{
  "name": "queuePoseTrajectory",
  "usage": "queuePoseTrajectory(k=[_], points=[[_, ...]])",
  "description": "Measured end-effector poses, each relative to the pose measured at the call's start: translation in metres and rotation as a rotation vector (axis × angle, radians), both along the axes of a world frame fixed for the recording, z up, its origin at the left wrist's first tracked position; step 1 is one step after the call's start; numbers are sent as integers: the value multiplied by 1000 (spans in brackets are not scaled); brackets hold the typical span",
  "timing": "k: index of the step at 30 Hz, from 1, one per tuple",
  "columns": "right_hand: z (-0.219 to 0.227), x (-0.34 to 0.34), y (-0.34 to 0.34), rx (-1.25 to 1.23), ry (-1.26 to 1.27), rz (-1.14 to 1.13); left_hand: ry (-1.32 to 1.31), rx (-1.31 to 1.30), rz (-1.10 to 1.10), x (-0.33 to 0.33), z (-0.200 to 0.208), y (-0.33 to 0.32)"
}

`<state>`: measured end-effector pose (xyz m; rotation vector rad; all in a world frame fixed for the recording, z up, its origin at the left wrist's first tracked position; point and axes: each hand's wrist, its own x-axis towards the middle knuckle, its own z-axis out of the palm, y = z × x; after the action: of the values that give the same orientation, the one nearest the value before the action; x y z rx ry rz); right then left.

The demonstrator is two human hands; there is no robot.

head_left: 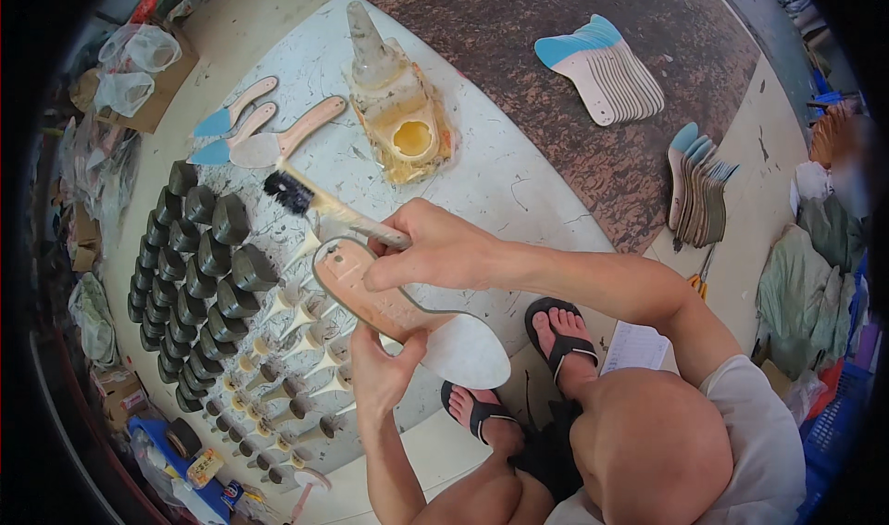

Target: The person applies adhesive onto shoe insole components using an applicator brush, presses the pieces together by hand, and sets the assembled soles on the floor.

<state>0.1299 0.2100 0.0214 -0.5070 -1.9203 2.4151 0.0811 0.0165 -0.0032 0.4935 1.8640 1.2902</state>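
Note:
My left hand (382, 369) grips a shoe insole (474, 351) by its waist, tan at the heel end and whitish at the toe end. In my right hand (437, 247) is a brush (344, 214) with a pale handle and dark bristles, pointing up and left. The right thumb rests on or just over the insole's heel end; I cannot tell whether it presses there. Beyond the brush stands a glue-crusted plastic container (403, 166) with yellowish liquid in its opening. Left of it lie several loose insoles (301, 129), some with blue toe ends.
Rows of dark block-shaped heels (213, 252) and smaller pale and dark heels (306, 344) stand at the left. Fanned insoles (611, 81) lie on the brown sheet (463, 16), with another stack (694, 192) at right. Orange-handled scissors (699, 284) and a paper (635, 347) lie nearer.

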Motion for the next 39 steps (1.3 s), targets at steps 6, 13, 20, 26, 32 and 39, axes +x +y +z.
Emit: queuePoseTrajectory(k=[6,13,20,26,32,39], points=[[-4,-2,4,-102,34,-4,-73,-48,125,-5,-5,-1],[-93,31,94,963,-423,-331,58,-91,393,-36,-15,-22],[-117,8,100,931,-485,-288,37,-126,440,-35,-25,-18],[-133,19,111,265,-309,-348,-11,-91,482,-25,-30,-17],[-100,35,94,-298,-388,-169,-20,-118,419,-22,-19,-19],[-59,36,84,2,-192,-35,-117,-117,224,-22,-17,-31]])
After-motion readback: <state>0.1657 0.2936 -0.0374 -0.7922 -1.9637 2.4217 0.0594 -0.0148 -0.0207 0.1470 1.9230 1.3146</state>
